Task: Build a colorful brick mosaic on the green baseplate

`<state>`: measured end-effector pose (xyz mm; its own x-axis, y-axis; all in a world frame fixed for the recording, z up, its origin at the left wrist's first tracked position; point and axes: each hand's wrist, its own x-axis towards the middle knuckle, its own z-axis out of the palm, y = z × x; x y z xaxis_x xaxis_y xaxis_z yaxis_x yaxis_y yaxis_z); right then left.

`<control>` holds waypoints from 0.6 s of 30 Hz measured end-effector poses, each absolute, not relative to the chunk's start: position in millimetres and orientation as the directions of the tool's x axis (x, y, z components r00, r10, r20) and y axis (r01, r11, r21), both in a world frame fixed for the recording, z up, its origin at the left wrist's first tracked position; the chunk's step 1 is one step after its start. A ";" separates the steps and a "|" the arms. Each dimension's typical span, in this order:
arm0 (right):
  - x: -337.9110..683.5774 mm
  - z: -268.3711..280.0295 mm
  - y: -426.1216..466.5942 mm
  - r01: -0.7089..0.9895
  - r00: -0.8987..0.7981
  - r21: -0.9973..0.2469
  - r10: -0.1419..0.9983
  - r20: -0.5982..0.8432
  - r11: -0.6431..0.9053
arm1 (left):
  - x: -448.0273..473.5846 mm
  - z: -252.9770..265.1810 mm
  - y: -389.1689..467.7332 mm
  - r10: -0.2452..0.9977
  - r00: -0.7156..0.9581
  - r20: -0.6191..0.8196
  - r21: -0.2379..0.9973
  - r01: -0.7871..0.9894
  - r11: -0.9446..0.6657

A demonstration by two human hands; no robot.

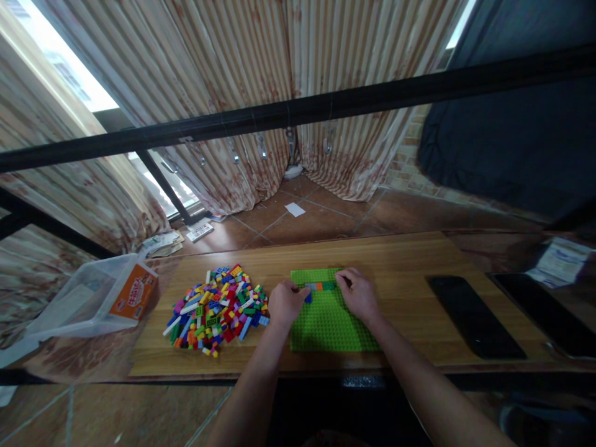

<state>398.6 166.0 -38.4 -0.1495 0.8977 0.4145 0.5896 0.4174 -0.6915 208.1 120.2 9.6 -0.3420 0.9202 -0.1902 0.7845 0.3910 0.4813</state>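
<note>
A green studded baseplate (326,329) lies on the wooden board, with a short row of toy bricks near its far edge. The row shows a grey brick (313,287), an orange brick (319,286) and a dark green brick (329,285). Just below its left end sits a blue brick (308,298). My left hand (286,303) is closed over the plate's left edge, fingertips at the grey and blue bricks. At the row's right end is my right hand (356,290), its fingers pinched beside the dark green brick. Whatever either pinch holds is hidden.
Left of the baseplate spreads a heap of mixed toy bricks (218,310). A clear plastic box (88,292) with an orange label stands beyond it. On the right lie a black phone-like slab (475,316) and another dark flat device (544,310). A black bar (288,115) crosses ahead.
</note>
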 end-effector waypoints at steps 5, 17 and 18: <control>398.3 -38.4 165.7 0.588 -0.155 -0.688 0.894 0.421 0.426 | 207.6 8.9 121.1 0.914 -0.360 -0.189 0.480 0.778 0.405; 398.8 -40.1 166.0 0.587 -0.161 -0.683 0.889 0.428 0.435 | 197.1 4.5 139.8 0.935 -0.241 -0.261 0.478 0.809 0.342; 399.0 -40.5 166.3 0.587 -0.161 -0.683 0.889 0.428 0.435 | 196.7 4.2 141.7 0.934 -0.232 -0.271 0.479 0.810 0.340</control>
<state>399.0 166.3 -40.5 -0.1613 0.8892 0.4282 0.5867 0.4353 -0.6829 196.7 141.7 4.2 -0.2320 0.9342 -0.2709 0.8096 0.3398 0.4786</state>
